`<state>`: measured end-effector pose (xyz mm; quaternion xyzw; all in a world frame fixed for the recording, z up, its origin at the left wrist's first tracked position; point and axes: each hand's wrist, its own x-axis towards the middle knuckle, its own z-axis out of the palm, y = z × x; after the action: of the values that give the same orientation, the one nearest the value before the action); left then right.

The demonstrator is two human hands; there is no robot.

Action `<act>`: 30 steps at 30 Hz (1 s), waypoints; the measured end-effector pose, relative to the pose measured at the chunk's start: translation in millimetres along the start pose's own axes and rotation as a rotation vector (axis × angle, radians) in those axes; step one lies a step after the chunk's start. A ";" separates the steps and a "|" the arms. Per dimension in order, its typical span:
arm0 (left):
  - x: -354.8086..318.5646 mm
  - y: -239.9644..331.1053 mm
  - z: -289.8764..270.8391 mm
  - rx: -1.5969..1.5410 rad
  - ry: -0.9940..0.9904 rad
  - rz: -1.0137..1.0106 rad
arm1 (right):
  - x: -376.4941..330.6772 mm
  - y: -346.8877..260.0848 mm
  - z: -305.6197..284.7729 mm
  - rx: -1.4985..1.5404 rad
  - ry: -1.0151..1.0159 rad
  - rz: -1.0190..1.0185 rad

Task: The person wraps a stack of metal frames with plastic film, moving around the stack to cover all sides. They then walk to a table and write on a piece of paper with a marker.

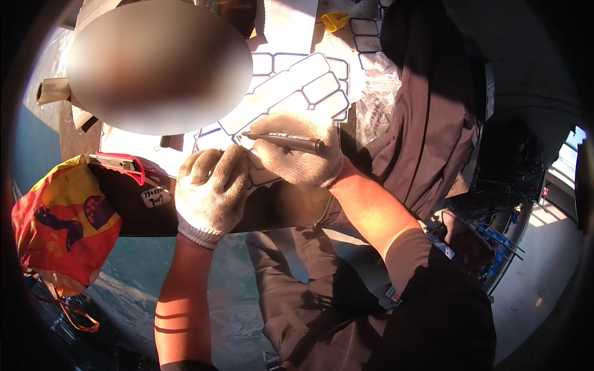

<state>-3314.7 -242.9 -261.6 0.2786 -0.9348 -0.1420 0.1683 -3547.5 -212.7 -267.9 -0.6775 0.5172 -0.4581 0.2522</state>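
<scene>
A dark marker pen (288, 142) lies across my right hand (303, 157), whose gloved fingers are closed around it. The pen's tip end points left, over white label sheets with blue borders (297, 86). My left hand (210, 188), also in a pale knitted glove, rests at the near edge of the table just left of the right one. Its fingers are curled down; whatever they hold is hidden beneath them. Close to its left side are a small white tag with handwriting (156, 196) and a red utility knife (124, 164).
A red and yellow patterned bag (74, 222) hangs at the table's left edge. On the right lie a dark jacket (427, 117) and crumpled clear plastic (377, 102). A yellow object (335, 21) sits at the back. A blurred oval covers the upper left.
</scene>
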 end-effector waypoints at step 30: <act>0.2 -0.2 1.8 -0.007 0.008 0.001 | -4.1 4.6 2.3 -0.040 0.014 0.011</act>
<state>-3315.4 -242.8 -263.2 0.2779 -0.9338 -0.1443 0.1731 -3547.7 -210.8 -274.2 -0.6762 0.5320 -0.4510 0.2374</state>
